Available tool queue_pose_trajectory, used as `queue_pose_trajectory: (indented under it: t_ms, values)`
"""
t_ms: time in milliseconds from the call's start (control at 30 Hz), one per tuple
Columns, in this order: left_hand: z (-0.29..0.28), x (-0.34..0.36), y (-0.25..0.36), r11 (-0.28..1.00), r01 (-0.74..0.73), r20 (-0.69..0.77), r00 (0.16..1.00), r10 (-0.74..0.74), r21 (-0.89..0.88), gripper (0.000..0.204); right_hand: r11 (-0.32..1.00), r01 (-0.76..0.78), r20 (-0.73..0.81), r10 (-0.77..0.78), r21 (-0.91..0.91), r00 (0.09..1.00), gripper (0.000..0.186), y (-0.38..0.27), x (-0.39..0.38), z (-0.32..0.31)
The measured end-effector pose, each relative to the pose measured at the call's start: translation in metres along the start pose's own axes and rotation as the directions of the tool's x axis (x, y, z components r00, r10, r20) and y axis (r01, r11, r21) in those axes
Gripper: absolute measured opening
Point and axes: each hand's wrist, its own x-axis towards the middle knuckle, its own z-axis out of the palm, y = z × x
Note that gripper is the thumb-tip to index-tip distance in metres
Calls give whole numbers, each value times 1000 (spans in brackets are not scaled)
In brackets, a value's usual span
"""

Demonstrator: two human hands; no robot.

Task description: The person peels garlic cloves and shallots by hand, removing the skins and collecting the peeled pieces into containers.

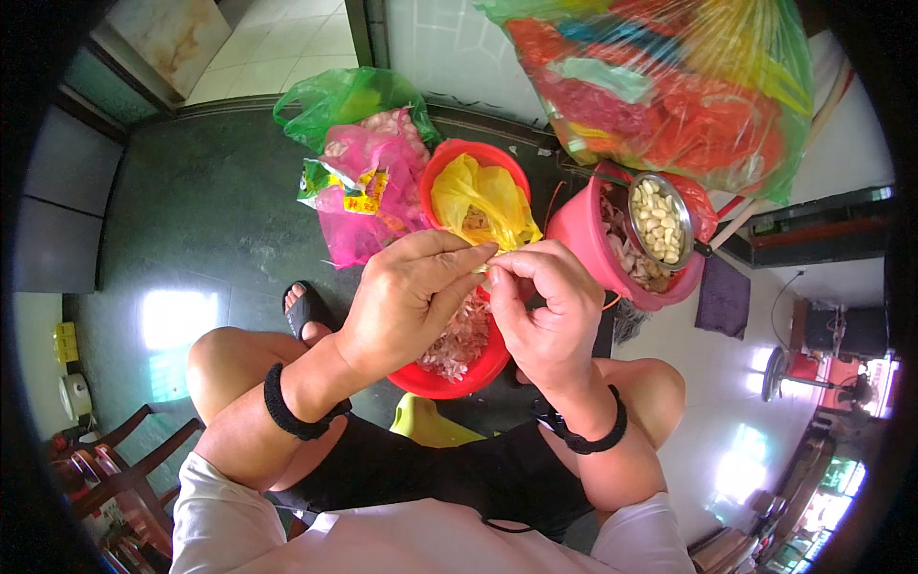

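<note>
My left hand (406, 297) and my right hand (540, 316) meet in front of me, fingertips pinched on a small pale piece (484, 268), probably a garlic clove, mostly hidden by the fingers. Beneath them sits a red basin (492, 354) holding papery peels (449, 349). Just beyond, a red bucket (449, 153) is lined with a yellow bag (478, 187). To the right, a pink bucket (598, 277) holds more peels, and a steel bowl of peeled cloves (657, 220) rests on it.
Pink mesh bags of garlic (363, 220) and a green bag (335, 91) lie left of the bucket. A large bag of coloured plastic (650, 86) stands behind. A purple cloth (722, 297) lies rightward; a wooden chair (124, 459) is lower left; a fan (775, 378) is far right.
</note>
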Motion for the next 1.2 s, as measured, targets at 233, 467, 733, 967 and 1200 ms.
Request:
queue_pose_trajectory:
  t_ms: [233, 467, 733, 967, 1200]
  values:
    - [2, -4, -2, 999, -21, 8, 1000, 21, 46, 25, 998, -69, 21, 70, -3, 997, 15, 1, -5, 5]
    - [-5, -1, 4, 669, 491, 205, 862, -463, -558, 17, 886, -340, 57, 340, 315, 939, 8, 5, -9, 7]
    - [-6, 0, 14, 915, 243, 59, 970, -237, -322, 22, 879, -314, 124, 289, 359, 949, 6, 4, -13, 5]
    - [-9, 1, 8, 957, 121, 43, 993, -114, -264, 25, 870, -344, 120, 322, 354, 939, 5, -1, -10, 4]
    - [-15, 0, 4, 425, 437, 218, 855, -471, -793, 19, 706, -444, 163, 431, 551, 887, 6, 3, -10, -1]
